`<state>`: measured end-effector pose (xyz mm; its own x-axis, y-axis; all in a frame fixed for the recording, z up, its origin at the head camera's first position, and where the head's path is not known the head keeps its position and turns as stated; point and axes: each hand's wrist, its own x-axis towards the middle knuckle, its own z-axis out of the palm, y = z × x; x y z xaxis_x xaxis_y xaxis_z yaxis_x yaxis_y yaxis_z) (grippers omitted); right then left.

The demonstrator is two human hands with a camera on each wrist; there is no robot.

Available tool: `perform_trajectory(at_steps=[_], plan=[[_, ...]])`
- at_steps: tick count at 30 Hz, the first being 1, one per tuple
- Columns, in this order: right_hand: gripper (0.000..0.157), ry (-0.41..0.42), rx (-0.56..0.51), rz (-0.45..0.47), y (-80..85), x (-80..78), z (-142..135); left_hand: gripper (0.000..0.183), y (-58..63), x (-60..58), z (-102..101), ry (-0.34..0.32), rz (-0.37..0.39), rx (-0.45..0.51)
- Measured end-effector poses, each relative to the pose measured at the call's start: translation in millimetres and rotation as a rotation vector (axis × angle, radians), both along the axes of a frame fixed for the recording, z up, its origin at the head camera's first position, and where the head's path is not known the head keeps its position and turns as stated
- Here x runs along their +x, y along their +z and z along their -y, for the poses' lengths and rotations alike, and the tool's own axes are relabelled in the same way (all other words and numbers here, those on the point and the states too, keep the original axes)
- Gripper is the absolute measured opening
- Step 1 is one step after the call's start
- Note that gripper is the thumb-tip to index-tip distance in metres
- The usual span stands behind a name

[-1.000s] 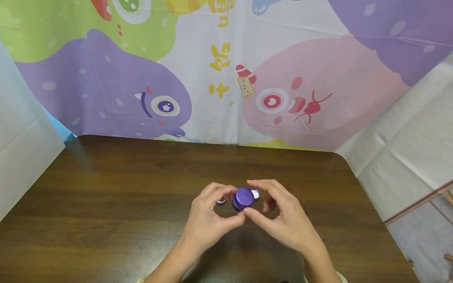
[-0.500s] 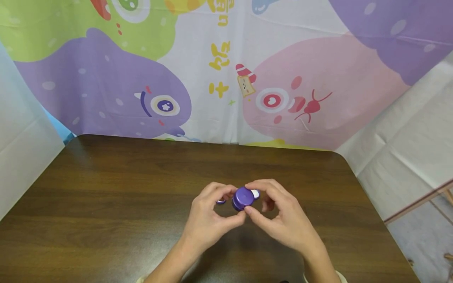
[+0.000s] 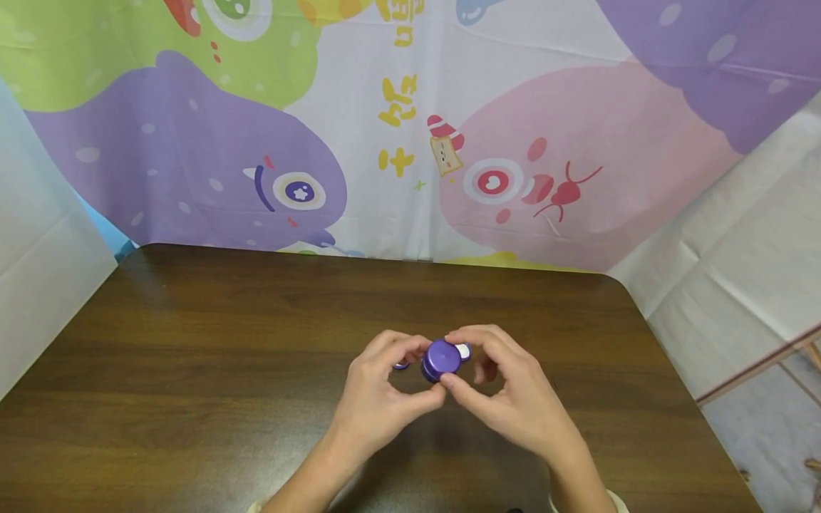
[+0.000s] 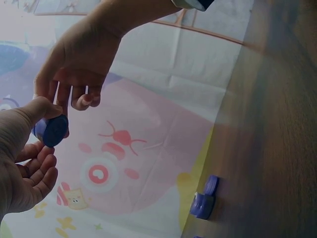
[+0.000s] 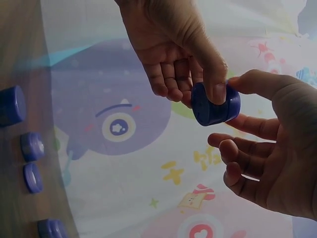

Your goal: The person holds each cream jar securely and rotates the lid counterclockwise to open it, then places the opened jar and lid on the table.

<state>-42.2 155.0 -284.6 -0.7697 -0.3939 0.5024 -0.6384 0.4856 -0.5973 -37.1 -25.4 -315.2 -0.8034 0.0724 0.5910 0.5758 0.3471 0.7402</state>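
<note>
A small round purple jar with a smooth lid is held up over the table, between both hands. My left hand grips its lower part from the left, thumb on the near side. From the right, my right hand pinches the lid with thumb and index finger; its other fingers are curled and off the jar. In the right wrist view a seam shows around the purple jar, the left thumb pressing across its side. The left wrist view shows the purple jar tilted, its flat base facing the camera.
Beyond the hands, a purple piece with a white face and a purple ring-like piece lie on the brown table. The right wrist view shows several purple pieces, including an upright ring. A cartoon-printed cloth hangs behind.
My right index finger has come down onto the far edge of the lid, and the right thumb has shifted slightly along the near edge. My left hand and the jar stay almost in place.
</note>
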Motion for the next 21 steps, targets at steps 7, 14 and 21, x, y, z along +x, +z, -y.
perform_trajectory(at_steps=[7,14,21], plan=[[0.041,0.009,0.009,-0.002,1.3,0.9,-0.4,0.036,-1.0,-0.6,-0.1,0.005,-0.018,0.003],[0.041,0.009,-0.020,-0.011,2.3,1.1,-0.7,0.036,-0.6,-0.4,0.9,0.002,-0.011,0.000],[0.040,0.022,-0.009,-0.024,0.8,0.8,0.1,0.036,-0.5,0.0,-0.1,0.008,-0.002,-0.004]])
